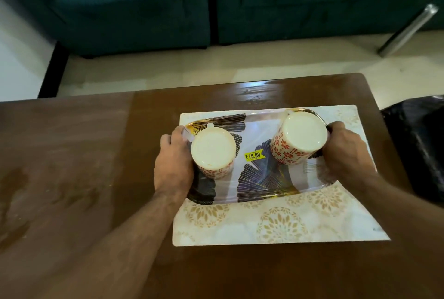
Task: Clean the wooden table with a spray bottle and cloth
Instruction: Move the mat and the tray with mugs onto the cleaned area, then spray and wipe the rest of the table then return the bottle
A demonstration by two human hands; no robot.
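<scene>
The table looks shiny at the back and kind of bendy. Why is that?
In the head view, light glares off the wooden table beyond the tray; the wide-angle lens curves the table's edges; the sofa behind sits dim and soft.

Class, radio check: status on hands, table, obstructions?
Left hand, right hand grip tray ends. Table streaked. Two upturned mugs on tray, placemat beneath.
</scene>
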